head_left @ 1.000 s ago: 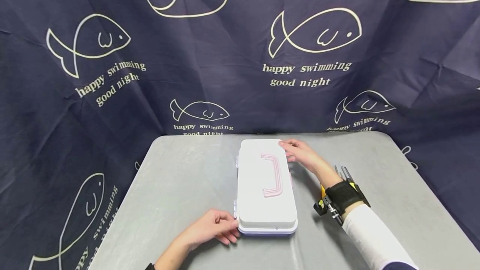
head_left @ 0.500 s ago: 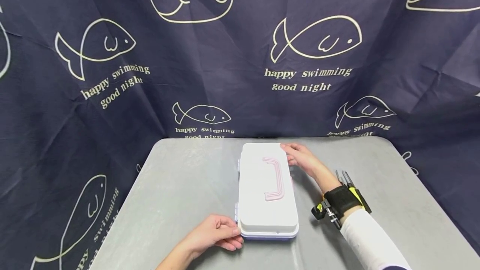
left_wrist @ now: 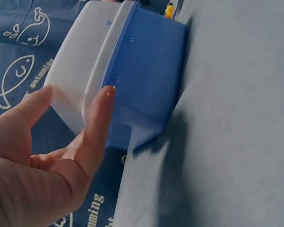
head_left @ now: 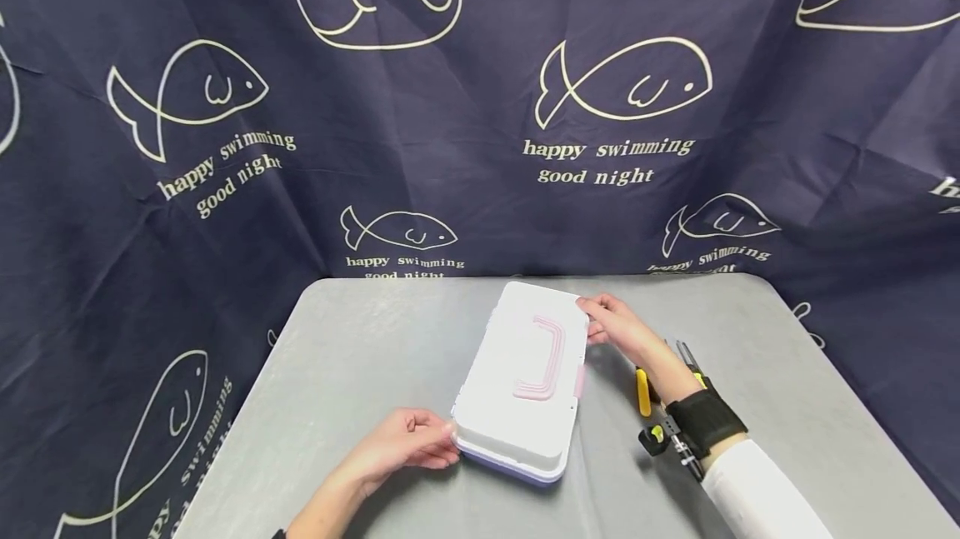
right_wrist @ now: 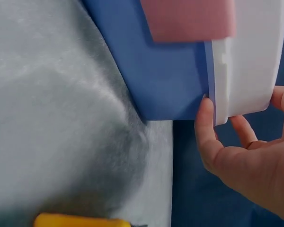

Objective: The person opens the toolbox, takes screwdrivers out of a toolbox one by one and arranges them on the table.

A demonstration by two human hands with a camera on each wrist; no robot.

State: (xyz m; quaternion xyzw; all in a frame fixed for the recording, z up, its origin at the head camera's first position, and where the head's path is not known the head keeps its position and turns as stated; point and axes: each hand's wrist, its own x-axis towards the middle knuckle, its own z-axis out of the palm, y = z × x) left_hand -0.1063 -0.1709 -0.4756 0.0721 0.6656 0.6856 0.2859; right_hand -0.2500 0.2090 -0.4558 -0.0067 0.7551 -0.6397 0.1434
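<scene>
A closed plastic toolbox (head_left: 491, 381) with a white lid and blue base lies slantwise on the grey table. Its pink handle (head_left: 555, 356) is folded flat on the lid, and a pink latch (right_wrist: 189, 19) faces right. At the near left corner my left hand (head_left: 408, 443) pinches the box, thumb at the white lid and a finger against the blue side (left_wrist: 146, 61). Diagonally opposite, my right hand (head_left: 618, 331) holds the far right corner, its thumb on the lid and fingertips beneath the rim. What is inside the box is hidden.
Right of the box, partly behind my right forearm, lies a tool with a yellow handle (head_left: 643, 393); metal tips (head_left: 686, 353) show beyond the arm. The grey table (head_left: 360, 339) ends at a dark blue curtain (head_left: 480, 131) printed with fish.
The toolbox has turned clockwise: its near end swung left and its far end shifted right. Both hands moved along with it, the left slightly leftward and the right slightly rightward.
</scene>
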